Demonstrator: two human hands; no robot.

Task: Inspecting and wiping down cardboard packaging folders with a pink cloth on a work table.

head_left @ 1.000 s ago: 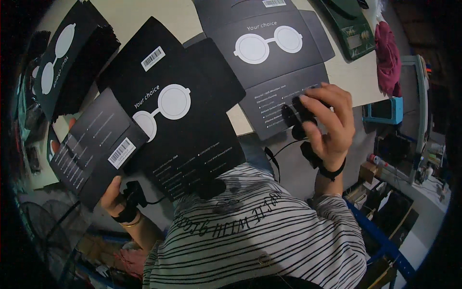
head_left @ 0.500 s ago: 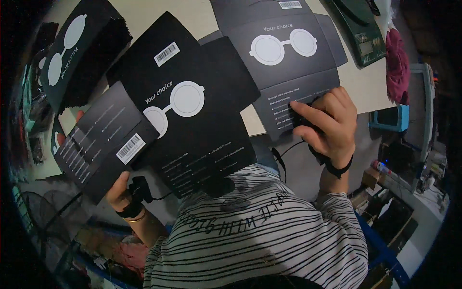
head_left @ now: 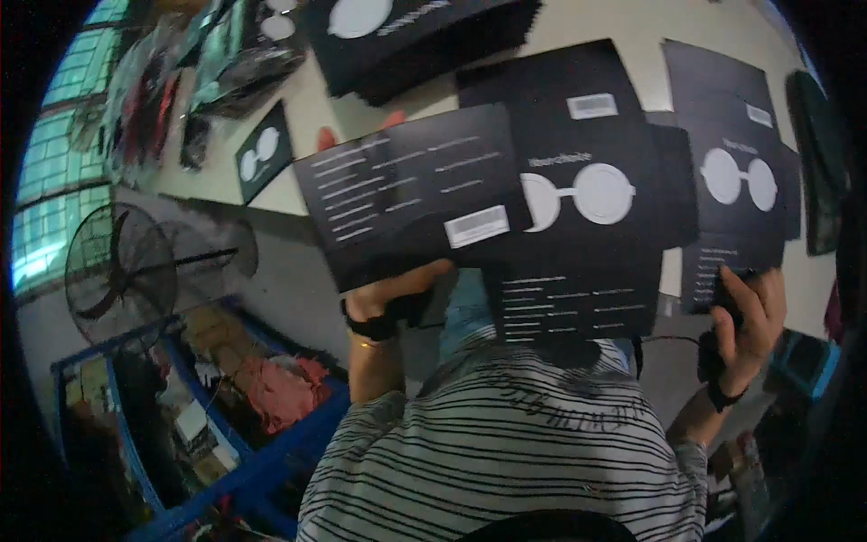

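Note:
My left hand [head_left: 397, 282] is closed on a folded black card box [head_left: 411, 203], thumb at its lower edge and fingertips showing past its upper edge. Printed lines and a barcode label face up on it. Its right end overlaps an unfolded black card box [head_left: 587, 257] with a white round-glasses picture. Farther right lies a second unfolded card box [head_left: 736, 144] with the same picture. My right hand [head_left: 754, 312] rests at the near end of that one, index finger stretched onto the printed lines, thumb apart, nothing visibly held.
A stack of black card boxes [head_left: 415, 45] stands at the back of the pale table [head_left: 596, 20]. A small dark card [head_left: 262, 152] and plastic-wrapped things lie to the left. Below are a fan [head_left: 122, 271] and a blue-framed shelf [head_left: 239, 443] with cloths.
The view has swung to the left, so everything sits farther right and the fan and window show. My left hand keeps its hold on the folded box; my right index finger stays on the print.

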